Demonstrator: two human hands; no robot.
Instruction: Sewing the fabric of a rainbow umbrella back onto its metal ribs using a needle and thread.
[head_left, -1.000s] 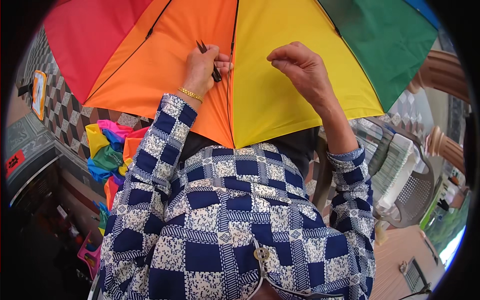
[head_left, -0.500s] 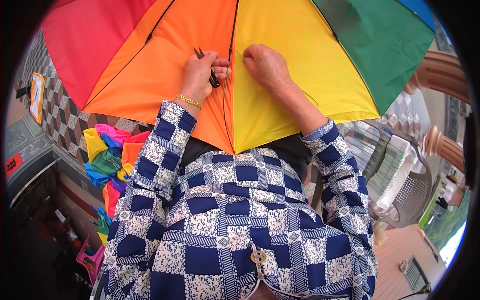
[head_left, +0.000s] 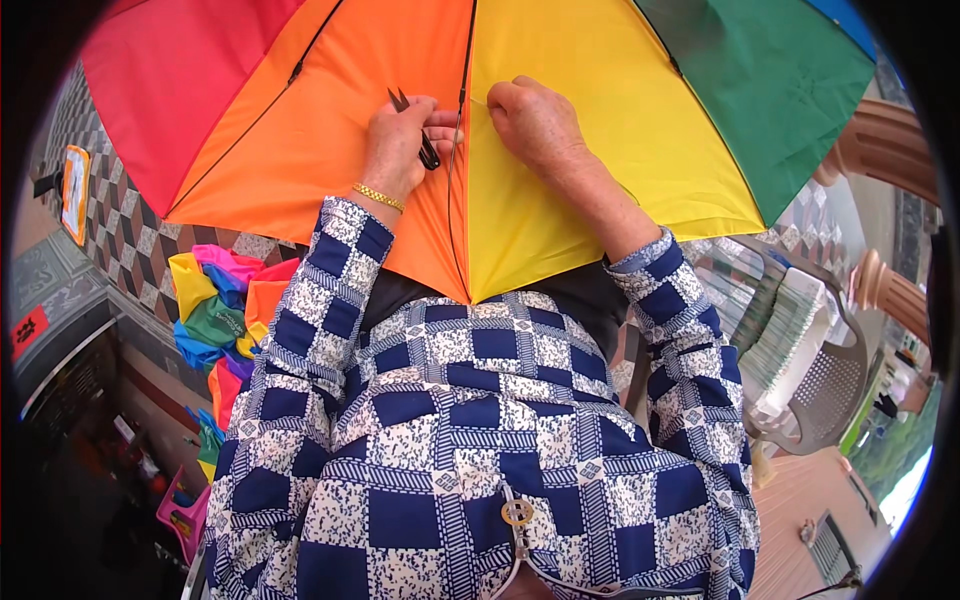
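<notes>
A rainbow umbrella canopy (head_left: 610, 130) is spread in front of me, with black ribs running across its panels. My left hand (head_left: 393, 148) is over the orange panel, next to the middle rib (head_left: 454, 215). It grips black thread snips (head_left: 429, 153), whose pointed blades stick up past the thumb; its other fingers reach to the rib. Over the yellow panel, just right of the rib, my right hand (head_left: 540, 122) is closed in a pinch. Its fingertips are turned away, so what they hold is hidden. A thin yellow-green thread (head_left: 628, 192) shows beside the right forearm.
On the left, a heap of multicoloured folded cloth (head_left: 215, 315) lies by the patterned tile floor (head_left: 140, 230), with a pink basket (head_left: 185, 520) below it. To the right stands a grey plastic chair (head_left: 830, 395) bearing a stack of pale bundled items (head_left: 775, 340).
My right hand has shifted slightly up and to the right, away from the rib. The left hand with the snips has hardly moved.
</notes>
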